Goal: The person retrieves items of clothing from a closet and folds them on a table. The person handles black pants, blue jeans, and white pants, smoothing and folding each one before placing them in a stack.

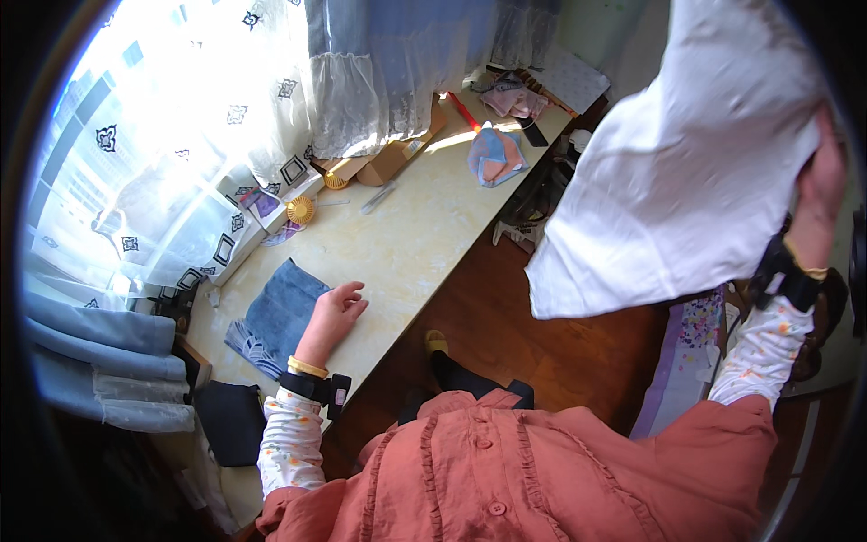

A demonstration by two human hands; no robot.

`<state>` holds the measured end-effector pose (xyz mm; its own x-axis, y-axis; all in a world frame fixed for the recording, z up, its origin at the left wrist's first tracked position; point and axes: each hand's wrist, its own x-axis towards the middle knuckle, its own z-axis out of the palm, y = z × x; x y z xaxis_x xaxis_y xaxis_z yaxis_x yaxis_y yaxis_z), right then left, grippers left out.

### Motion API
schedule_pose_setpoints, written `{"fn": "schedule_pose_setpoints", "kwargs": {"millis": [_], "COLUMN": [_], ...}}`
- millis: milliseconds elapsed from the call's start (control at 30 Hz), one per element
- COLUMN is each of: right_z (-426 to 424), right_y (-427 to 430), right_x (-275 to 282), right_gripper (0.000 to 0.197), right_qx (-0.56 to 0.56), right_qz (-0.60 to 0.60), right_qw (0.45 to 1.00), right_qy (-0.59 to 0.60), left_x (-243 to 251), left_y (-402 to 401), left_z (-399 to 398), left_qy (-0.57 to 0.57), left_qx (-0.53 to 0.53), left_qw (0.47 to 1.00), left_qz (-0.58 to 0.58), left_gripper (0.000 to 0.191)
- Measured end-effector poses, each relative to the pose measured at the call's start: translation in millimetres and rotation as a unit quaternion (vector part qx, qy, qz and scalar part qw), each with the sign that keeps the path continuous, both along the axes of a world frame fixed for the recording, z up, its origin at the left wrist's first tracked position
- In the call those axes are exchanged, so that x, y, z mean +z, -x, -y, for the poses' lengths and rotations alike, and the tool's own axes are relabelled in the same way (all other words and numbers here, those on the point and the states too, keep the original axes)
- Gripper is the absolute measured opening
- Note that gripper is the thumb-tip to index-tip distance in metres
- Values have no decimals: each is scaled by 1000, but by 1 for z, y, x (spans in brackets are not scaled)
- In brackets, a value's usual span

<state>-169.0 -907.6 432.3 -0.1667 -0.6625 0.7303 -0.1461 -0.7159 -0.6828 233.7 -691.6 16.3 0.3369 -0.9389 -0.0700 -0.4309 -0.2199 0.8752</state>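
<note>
On the right, my right hand (821,169) grips a large white cloth (650,183) by its outer side. The cloth hangs loosely in the air over the floor, and its upper part runs out of the picture. My left hand (333,322), empty with fingers loosely bent and a little apart, is over the pale tabletop (399,237). Beside it lies a folded blue denim-like cloth (284,308) with a paler striped or fringed end (254,349). My left wrist and forearm pass in front of this cloth's right edge. A black folded item (232,423) sits at the table's near left.
A blue and orange cloth (498,157), a red stick (464,112) and a flat black object (533,132) lie at the table's far end. Cardboard (399,162) and yellow round objects (300,210) line the window side under sheer curtains (237,115). Wooden floor (535,332) shows below.
</note>
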Motion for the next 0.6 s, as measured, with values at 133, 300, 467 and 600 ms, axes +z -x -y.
{"fn": "schedule_pose_setpoints", "kwargs": {"millis": [133, 300, 467, 600], "right_z": [-4, -36, -46, -26], "right_y": [-2, -18, -31, -28], "right_x": [-129, -245, -299, -322], "right_gripper": [32, 21, 25, 32], "right_qx": [189, 404, 542, 624], "right_qz": [-99, -108, -54, 32], "right_qw": [970, 862, 754, 651], "right_qy": [-119, -286, -367, -431], "left_x": [45, 72, 75, 83], "left_y": [34, 71, 112, 151], "left_z": [-5, 0, 7, 15], "left_qy": [47, 59, 87, 123], "left_qx": [-43, -101, -177, -150], "left_qw": [998, 986, 911, 842], "left_qz": [-18, -120, -363, -503], "left_gripper": [29, 40, 85, 80]}}
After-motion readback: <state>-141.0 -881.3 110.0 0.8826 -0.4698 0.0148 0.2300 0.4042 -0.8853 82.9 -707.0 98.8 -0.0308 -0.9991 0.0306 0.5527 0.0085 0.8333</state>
